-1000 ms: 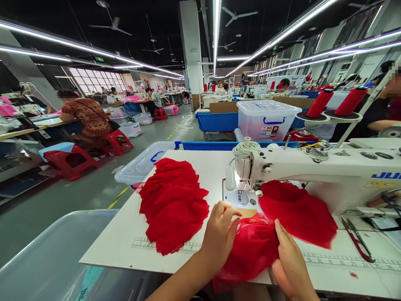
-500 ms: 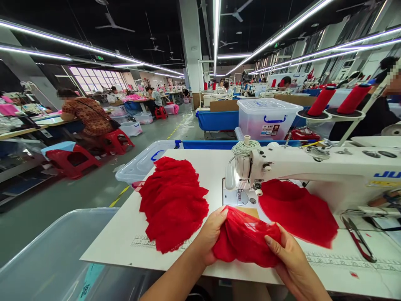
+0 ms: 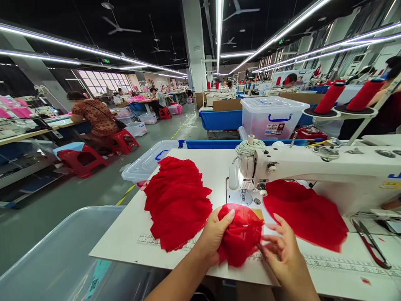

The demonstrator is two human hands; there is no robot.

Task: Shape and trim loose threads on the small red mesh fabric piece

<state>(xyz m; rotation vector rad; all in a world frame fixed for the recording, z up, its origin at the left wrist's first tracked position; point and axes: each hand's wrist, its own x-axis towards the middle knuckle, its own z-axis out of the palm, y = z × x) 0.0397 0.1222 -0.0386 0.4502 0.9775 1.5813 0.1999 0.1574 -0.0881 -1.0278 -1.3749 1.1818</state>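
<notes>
My left hand (image 3: 213, 236) grips a bunched piece of sheer red fabric (image 3: 241, 236) above the table's front part, thumb on top. Beside the fabric's right edge is my right hand (image 3: 283, 253), its fingers apart and slightly blurred; whether a fingertip brushes the cloth I cannot tell. Just beyond the hands stands a white sewing machine (image 3: 300, 165), with its needle plate (image 3: 234, 197) behind the held cloth. A fanned stack of red fabric pieces (image 3: 178, 205) lies to the left. More red fabric (image 3: 307, 213) lies flat under the machine arm.
Scissors (image 3: 371, 244) lie on the white table (image 3: 115, 244) at right, near a printed ruler strip (image 3: 332, 264). Red thread cones (image 3: 330, 98) stand above the machine. A clear plastic bin (image 3: 62, 246) is at the left, and a lidded box (image 3: 271, 117) stands behind. Co-workers sit farther off.
My right hand has let go of the fabric's right side and its fingers have spread. The cloth, stretched between both hands before, now hangs gathered from my left hand. The view has shifted slightly.
</notes>
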